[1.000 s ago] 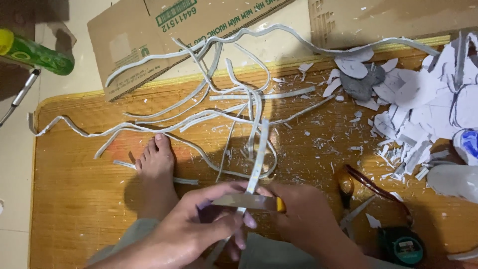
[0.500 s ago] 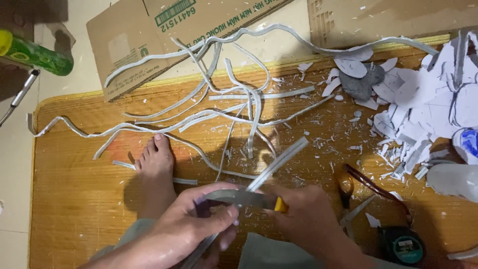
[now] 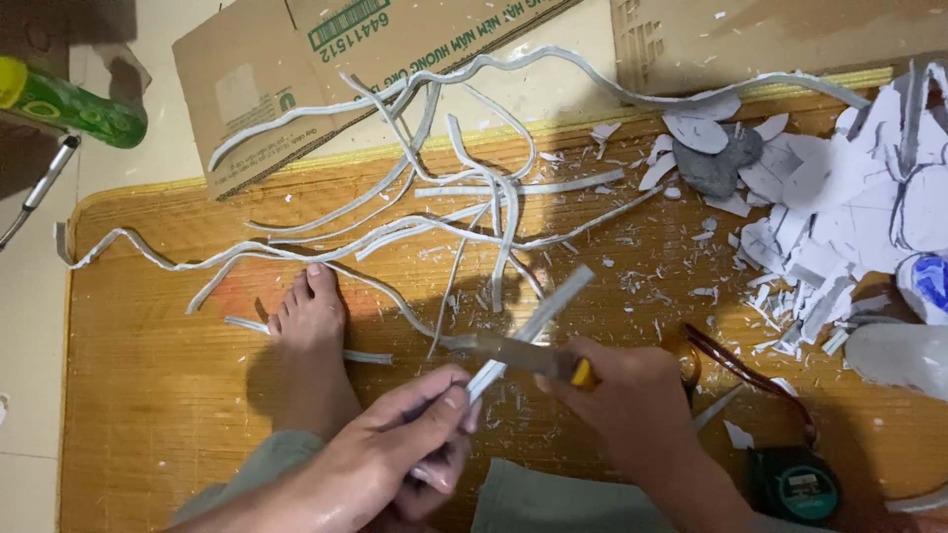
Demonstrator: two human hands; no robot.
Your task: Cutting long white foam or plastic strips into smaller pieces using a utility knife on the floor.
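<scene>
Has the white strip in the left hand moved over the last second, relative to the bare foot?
Yes. The white strip in the left hand has swung from nearly upright to leaning right, its free end away from the bare foot.

Ahead of hands: tangled strips (image 3: 464,212) block the way.
Left: foot (image 3: 311,316) in the way; bare mat (image 3: 148,395) beyond it.
Right: scissors (image 3: 736,370), tape measure (image 3: 795,484) close by.
Far right: scrap pile (image 3: 839,217) fills it.
</scene>
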